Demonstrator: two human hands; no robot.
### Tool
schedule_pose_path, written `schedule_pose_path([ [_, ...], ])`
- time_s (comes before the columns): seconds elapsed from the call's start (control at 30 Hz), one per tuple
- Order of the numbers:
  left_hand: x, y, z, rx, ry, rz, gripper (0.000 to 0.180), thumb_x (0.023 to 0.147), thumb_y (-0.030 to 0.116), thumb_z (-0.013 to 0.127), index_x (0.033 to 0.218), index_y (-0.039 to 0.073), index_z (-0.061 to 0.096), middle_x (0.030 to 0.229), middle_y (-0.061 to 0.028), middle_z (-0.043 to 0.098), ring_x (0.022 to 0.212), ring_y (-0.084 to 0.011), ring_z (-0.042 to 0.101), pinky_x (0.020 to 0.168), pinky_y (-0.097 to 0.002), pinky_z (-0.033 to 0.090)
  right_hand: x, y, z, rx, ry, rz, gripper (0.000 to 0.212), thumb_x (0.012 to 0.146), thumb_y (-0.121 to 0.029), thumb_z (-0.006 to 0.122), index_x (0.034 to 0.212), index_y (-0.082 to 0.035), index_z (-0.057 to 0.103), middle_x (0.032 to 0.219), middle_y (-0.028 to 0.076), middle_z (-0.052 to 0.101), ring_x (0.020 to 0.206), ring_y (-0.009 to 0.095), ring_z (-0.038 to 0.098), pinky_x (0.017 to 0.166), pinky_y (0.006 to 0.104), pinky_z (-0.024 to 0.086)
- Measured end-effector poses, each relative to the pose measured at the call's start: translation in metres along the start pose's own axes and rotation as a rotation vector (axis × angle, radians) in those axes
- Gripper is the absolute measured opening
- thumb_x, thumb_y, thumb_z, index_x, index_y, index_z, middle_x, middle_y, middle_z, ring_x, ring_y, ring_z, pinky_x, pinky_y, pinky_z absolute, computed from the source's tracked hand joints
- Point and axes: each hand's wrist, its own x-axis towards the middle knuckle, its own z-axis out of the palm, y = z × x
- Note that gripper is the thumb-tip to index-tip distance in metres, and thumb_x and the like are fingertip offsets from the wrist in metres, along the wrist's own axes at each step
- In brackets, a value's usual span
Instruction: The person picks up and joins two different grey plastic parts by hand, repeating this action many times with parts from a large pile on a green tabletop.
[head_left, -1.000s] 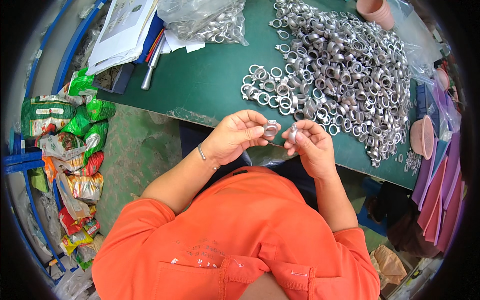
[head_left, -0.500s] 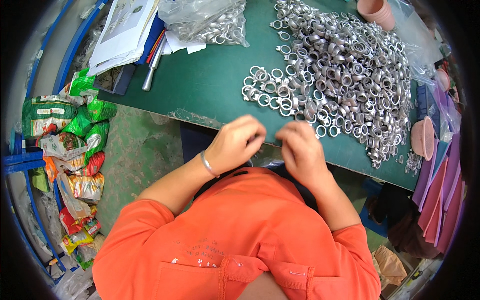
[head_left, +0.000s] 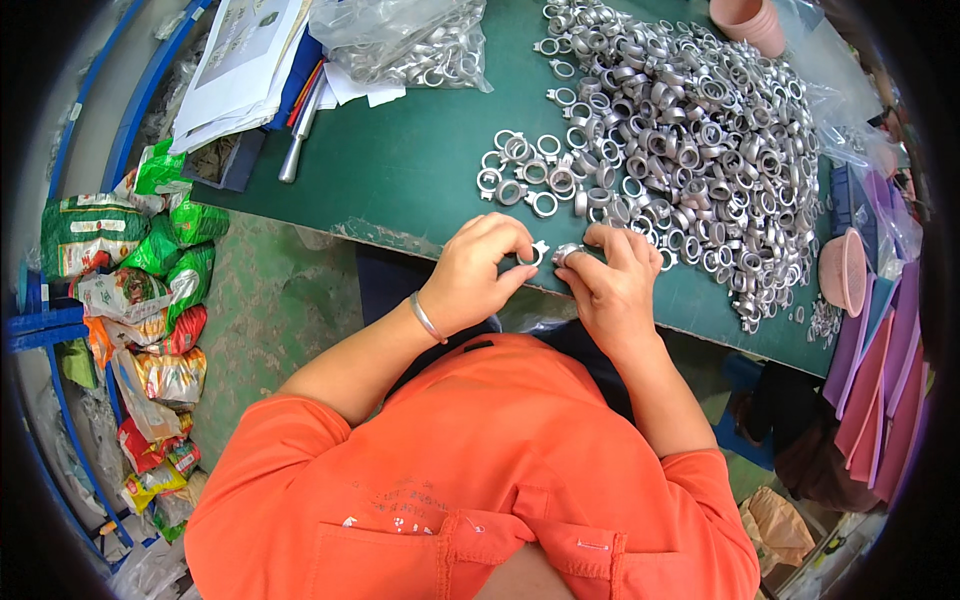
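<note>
"Left hand [head_left: 476,272]?"
"Thumb and forefinger closed on a ring [head_left: 541,248]"
"Right hand [head_left: 614,285]?"
"Pinching a second ring [head_left: 566,252], just beside the first, by the edge of the table [head_left: 400,165]"
"And the pile [head_left: 690,140]?"
"Beyond both hands, mostly to the right"

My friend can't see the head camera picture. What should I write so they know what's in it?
A person's left hand and right hand each hold a silver ring at the near edge of a green table, seen from above. A big heap of metal rings covers the table's right side. Papers lie at the back left.
</note>
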Motion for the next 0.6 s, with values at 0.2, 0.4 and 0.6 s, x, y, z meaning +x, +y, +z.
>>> schedule_pose_path([
  [0.2, -0.006, -0.003, 0.002, -1.183, 0.032, -0.437, 0.020, 0.083, -0.006, 0.063, 0.097, 0.003, 0.051, 0.108, -0.0156, 0.062, 0.097, -0.0184, 0.062, 0.088, -0.0321, 0.052, -0.007, 0.007, 0.003, 0.459, 0.082, 0.175, 0.016, 0.071, -0.002, 0.074, 0.083, -0.005, 0.064, 0.101, 0.011, 0.060, 0.089, 0.027, 0.057, 0.075, 0.0356, 0.047],
  [0.4, -0.003, -0.003, 0.003, -1.236, 0.080, -0.558, 0.017, 0.089, 0.002, 0.060, 0.104, 0.003, 0.054, 0.105, -0.0118, 0.064, 0.094, -0.0167, 0.064, 0.085, -0.0306, 0.052, -0.005, -0.001, 0.006, 1.474, -0.040, 0.771, 0.022, 0.090, 0.000, 0.058, 0.109, 0.006, 0.051, 0.099, 0.013, 0.064, 0.083, 0.018, 0.066, 0.067, 0.0259, 0.055],
  [0.6, 0.001, 0.003, -0.001, -1.250, 0.071, -0.620, 0.022, 0.091, 0.006, 0.059, 0.112, 0.001, 0.056, 0.100, -0.0089, 0.066, 0.085, -0.0146, 0.064, 0.074, -0.0262, 0.054, -0.005, -0.002, 0.009, 1.579, -0.066, 0.849, 0.022, 0.092, -0.002, 0.054, 0.111, 0.007, 0.050, 0.098, 0.015, 0.064, 0.081, 0.018, 0.066, 0.065, 0.0265, 0.056],
])
